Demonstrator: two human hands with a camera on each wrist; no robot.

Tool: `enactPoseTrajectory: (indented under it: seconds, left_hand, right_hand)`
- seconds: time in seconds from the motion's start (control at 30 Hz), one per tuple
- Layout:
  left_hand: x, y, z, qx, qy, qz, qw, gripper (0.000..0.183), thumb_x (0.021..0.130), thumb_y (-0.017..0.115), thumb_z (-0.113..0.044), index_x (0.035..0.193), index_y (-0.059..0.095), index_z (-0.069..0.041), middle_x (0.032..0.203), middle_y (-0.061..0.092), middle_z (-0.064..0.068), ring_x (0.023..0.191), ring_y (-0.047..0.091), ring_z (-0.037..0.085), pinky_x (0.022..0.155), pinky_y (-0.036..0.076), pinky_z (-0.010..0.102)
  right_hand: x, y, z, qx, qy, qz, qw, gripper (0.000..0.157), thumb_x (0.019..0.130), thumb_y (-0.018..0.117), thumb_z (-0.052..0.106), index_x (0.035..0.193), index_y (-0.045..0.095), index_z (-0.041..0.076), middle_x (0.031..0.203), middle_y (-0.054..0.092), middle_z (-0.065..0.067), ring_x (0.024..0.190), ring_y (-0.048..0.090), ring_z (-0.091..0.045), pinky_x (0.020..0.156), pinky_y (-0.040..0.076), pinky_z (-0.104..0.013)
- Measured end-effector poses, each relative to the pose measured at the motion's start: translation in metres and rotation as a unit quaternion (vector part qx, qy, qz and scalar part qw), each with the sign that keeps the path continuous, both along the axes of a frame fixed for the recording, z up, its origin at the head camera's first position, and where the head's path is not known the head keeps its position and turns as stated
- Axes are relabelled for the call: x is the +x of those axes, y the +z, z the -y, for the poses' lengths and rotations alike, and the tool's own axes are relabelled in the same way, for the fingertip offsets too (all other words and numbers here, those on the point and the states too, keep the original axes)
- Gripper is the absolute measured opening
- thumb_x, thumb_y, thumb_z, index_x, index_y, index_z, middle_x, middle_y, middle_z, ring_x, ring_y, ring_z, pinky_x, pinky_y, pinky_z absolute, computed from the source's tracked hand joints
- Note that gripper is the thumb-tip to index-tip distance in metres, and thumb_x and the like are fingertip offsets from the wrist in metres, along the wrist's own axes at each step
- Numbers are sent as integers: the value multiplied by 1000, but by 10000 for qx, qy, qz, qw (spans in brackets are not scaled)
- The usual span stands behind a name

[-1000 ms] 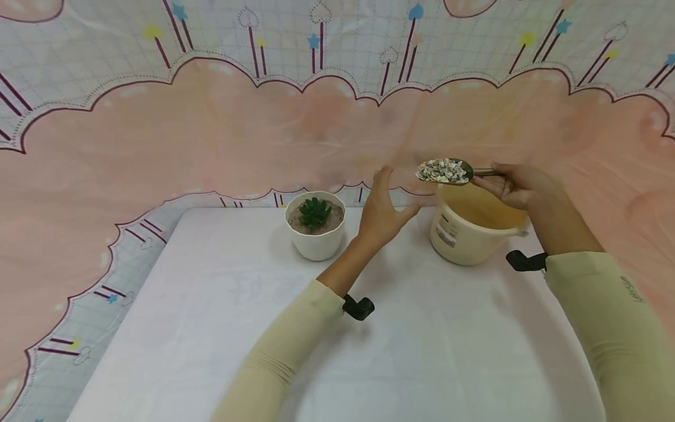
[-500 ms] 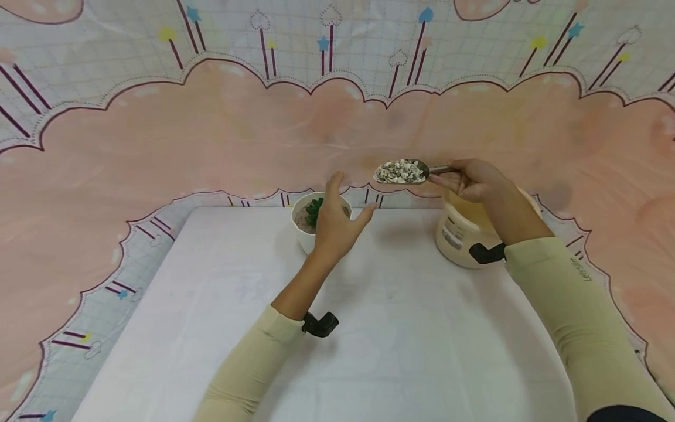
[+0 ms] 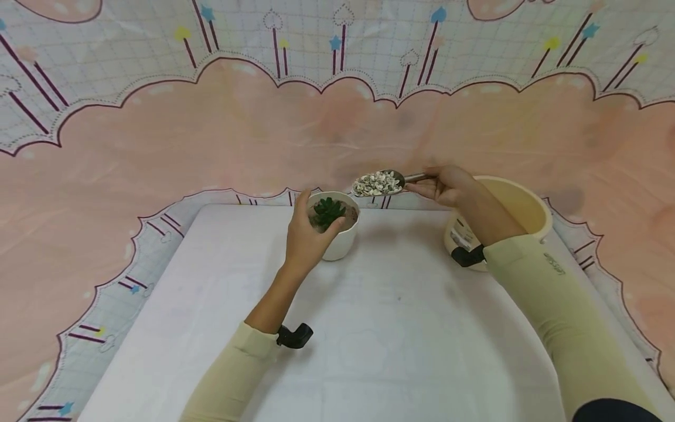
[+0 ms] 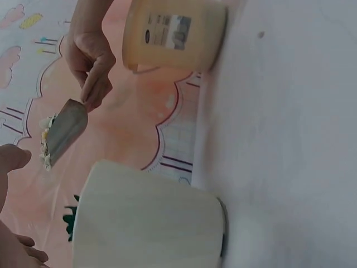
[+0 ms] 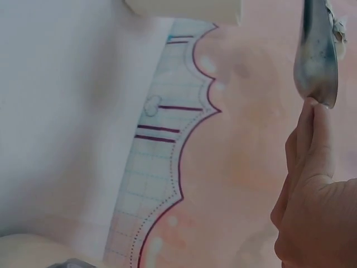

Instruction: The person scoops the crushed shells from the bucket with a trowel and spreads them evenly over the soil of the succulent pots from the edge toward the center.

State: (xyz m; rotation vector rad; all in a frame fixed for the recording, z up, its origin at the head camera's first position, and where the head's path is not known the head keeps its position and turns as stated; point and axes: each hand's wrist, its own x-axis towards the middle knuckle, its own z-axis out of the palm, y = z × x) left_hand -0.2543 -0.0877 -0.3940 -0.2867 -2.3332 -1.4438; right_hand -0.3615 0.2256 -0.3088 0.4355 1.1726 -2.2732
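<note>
My right hand [image 3: 452, 186] grips the handle of a metal scoop [image 3: 395, 176] heaped with white and grey chips [image 3: 375, 184]. The scoop points left, level with the rim of a white pot [image 3: 340, 245] and just right of it. In the pot, a green succulent [image 3: 327, 212] stands in pale brown soil. My left hand [image 3: 306, 239] is at the pot's left front, thumb and fingers spread around its rim. In the left wrist view, the left thumb [image 4: 14, 158] shows near the scoop, above the pot's upright wall. The right wrist view shows the scoop's underside [image 5: 319, 67] with right fingers at its neck.
A cream bucket [image 3: 519, 202] with a label stands at the table's right back, partly behind the right forearm. White cloth covers the table [image 3: 390, 340]. Behind it hangs a peach and white patterned backdrop [image 3: 263, 135].
The right hand has carried the loaded scoop left from over the bucket to beside the pot. My left hand has moved left to the pot's rim. The head view has shifted slightly.
</note>
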Motion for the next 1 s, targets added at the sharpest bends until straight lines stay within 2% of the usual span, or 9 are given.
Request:
enactPoseTrajectory:
  seconds: [0.13,0.37,0.53,0.63,0.8,0.9,1.0]
  left_hand:
    - [0,-6,9,56,41,251,9997,95,93,83,-31,164,26,-3,168,29,20,150,35,40,116,34,59]
    - [0,-16,19,205,-1,684,9974,100,88,86,-34,164,27,-6,159,41,21,143,44,39,112,39,61]
    - [-1,-23,23,215,19,1000,9948,106,88,86,-36,166,21,-6,167,30,20,155,24,39,119,29,60]
    - [-2,-27,23,224,-4,1068,9940,107,87,86,-35,166,21,-5,168,28,20,158,14,39,121,24,61]
    - [-5,-30,21,236,-35,1088,9938,108,87,87,-34,166,20,-4,170,24,21,158,11,41,121,24,62]
    - [-6,-32,19,213,-16,1097,9937,109,86,87,-33,166,19,-3,171,22,20,158,10,41,121,24,62]
    - [-7,-33,18,179,12,1104,9937,110,86,88,-32,166,19,-2,172,20,20,159,9,40,122,23,61]
  right_hand:
    - [-4,-4,4,245,-170,135,9995,35,115,39,17,105,60,-8,90,73,-31,79,77,-42,90,58,-39]
    - [-6,-15,6,414,-180,335,9984,29,115,39,18,108,55,-5,88,73,-29,78,77,-41,88,59,-42]
    - [-6,-20,12,597,-164,272,9977,27,115,38,18,116,54,-3,88,73,-29,77,77,-40,88,59,-42]
    - [-7,-22,14,694,-167,240,9972,29,115,38,18,131,52,-2,87,73,-30,76,77,-40,88,59,-42]
    - [-9,-27,14,807,-198,205,9963,43,115,39,18,156,38,4,85,73,-30,75,77,-39,88,59,-41]
    - [-10,-28,14,808,-224,245,9962,46,115,39,18,159,36,7,85,73,-29,74,77,-39,88,59,-42]
    - [-11,-29,14,806,-210,280,9961,42,115,39,18,156,40,7,85,73,-29,74,77,-39,89,59,-41]
